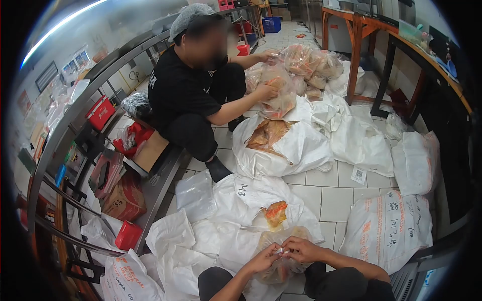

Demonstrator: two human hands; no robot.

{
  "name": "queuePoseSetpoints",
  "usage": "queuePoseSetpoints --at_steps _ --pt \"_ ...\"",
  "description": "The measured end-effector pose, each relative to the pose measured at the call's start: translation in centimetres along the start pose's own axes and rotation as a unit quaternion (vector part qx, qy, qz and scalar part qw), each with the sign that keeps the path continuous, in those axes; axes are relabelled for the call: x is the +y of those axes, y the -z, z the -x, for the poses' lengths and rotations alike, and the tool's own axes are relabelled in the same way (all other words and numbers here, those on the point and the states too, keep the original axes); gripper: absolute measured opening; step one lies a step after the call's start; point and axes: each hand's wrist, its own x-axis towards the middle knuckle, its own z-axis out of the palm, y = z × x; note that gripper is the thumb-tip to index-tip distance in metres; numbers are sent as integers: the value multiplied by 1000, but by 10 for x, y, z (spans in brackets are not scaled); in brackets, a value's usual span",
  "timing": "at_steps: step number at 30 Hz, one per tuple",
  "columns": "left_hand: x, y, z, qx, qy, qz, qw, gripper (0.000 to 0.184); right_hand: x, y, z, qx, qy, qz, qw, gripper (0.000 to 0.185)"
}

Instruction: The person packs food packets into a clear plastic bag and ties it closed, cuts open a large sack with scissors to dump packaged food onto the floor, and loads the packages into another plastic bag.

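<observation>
My left hand and my right hand meet at the gathered neck of a clear plastic bag. The fingers of both are pinched on the plastic. Pale and orange-brown contents show through the bag, but I cannot tell what they are. It sits low between my knees. Just beyond it lies a large white sack marked in black pen, with a torn opening that shows an orange and yellow packet. A flat stack of clear plastic bags rests at the sack's left.
A co-worker in a hair cover squats at the left, holding a filled clear bag. Several filled bags are heaped behind. A torn white sack lies mid-floor. White sacks stand right; a metal rack runs along the left.
</observation>
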Motion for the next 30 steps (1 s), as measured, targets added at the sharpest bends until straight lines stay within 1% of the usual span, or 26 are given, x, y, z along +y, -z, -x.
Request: queuePoseSetpoints --at_steps 2,3,4,5,6,7,8,10,11,12,14,15,16,17,18,19,20,21,22,23,24,25,26,28,30 --pt "-18 1 -1 9 -7 7 1000 19 -2 -1 -2 16 47 -28 998 15" --pt "-25 1 -1 11 -51 -5 999 18 1 1 -4 15 47 -31 998 15" --pt "-30 2 -1 14 -95 -17 995 17 4 2 -6 -36 26 -50 998 15" --pt "-34 5 2 17 -91 -16 996 17 7 3 -10 -87 7 -68 994 15" --pt "-27 6 6 14 -63 -6 998 17 9 5 -13 -89 9 -71 993 15" --pt "-19 5 9 12 -36 5 999 17 11 8 -17 -113 8 -75 991 15" --pt "-11 4 10 16 -35 6 999 17 14 9 -20 -137 8 -81 987 16" --pt "1 2 9 40 40 20 998 12 24 8 -23 -147 5 -86 985 16" --pt "0 2 8 42 42 20 998 12 28 5 -24 -152 0 -91 984 17" --pt "-2 2 6 54 51 47 996 14 28 3 -23 -152 1 -94 984 17" --pt "-8 2 2 65 60 72 993 18 26 1 -22 -99 -22 -146 984 20" --pt "-12 1 1 79 32 97 992 23 24 0 -22 -98 -23 -147 984 20" --pt "-16 -1 -1 92 3 122 988 29 22 0 -22 -71 -41 -138 987 22" --pt "-18 -4 -2 91 5 121 988 29 20 -1 -22 -43 -58 -129 989 23" --pt "-19 -8 -4 132 -4 133 982 30 19 -2 -21 -41 -59 -130 989 23" --pt "-20 -13 -7 173 -15 143 974 32 18 -2 -20 -30 -98 -113 988 23" --pt "-22 -18 -9 172 -15 141 975 32 18 -2 -21 -20 -137 -94 986 23" --pt "-26 -25 -10 244 -41 51 968 29 20 -6 -20 -18 -136 -95 986 23" --pt "-29 -32 -10 313 -68 -38 947 26 25 -12 -17 11 -147 -85 985 26" --pt "-30 -39 -10 313 -70 -38 946 26 27 -15 -17 38 -158 -73 984 28" --pt "-31 -46 -9 360 -60 -139 921 21 28 -15 -18 37 -157 -70 984 28" --pt "-33 -52 -8 403 -47 -238 883 18 27 -16 -19 39 -179 -45 982 31" --pt "-37 -55 -9 403 -49 -237 883 18 27 -17 -21 42 -201 -20 979 33" --pt "-41 -58 -12 459 -140 -363 799 17 27 -18 -24 45 -210 -10 977 36" --pt "-39 -60 -10 453 -149 -371 797 17 27 -19 -26 49 -221 -3 974 38"
